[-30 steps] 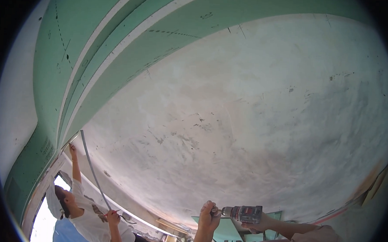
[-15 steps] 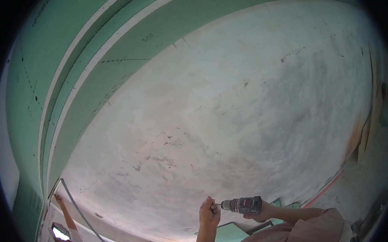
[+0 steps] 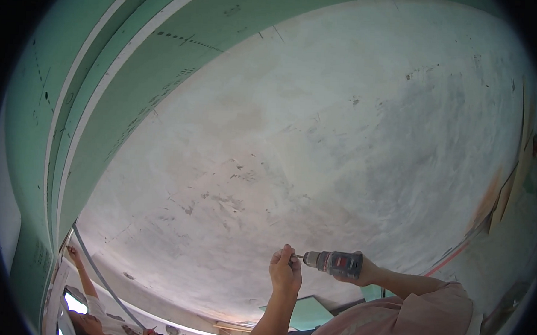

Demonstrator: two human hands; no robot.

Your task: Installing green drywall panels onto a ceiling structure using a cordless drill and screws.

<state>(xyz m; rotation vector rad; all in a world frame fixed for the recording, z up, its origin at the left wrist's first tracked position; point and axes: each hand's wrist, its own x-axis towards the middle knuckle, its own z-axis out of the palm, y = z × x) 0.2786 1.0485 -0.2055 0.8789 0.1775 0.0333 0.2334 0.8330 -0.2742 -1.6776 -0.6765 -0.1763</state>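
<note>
My right hand (image 3: 357, 273) is wrapped round the handle of a dark grey and black cordless drill (image 3: 339, 263), which lies level and points left. A thin bit (image 3: 300, 256) sticks out of its chuck toward my left hand (image 3: 285, 267). The fingers of my left hand are pinched together at the bit's tip. Between them is something small, too small to make out. Both hands are in front of a pale, stained plaster surface (image 3: 269, 143).
Green boards with white edges (image 3: 135, 60) curve along the left and top. A person (image 3: 91, 321) at lower left has one hand raised beside a thin grey strip (image 3: 99, 274). Loose boards (image 3: 511, 178) stand at the far right. A green sheet (image 3: 310, 316) lies below my hands.
My hands and the drill have risen slightly in the picture. The view has shifted, and more of the person at lower left shows, with a second hand at the bottom edge.
</note>
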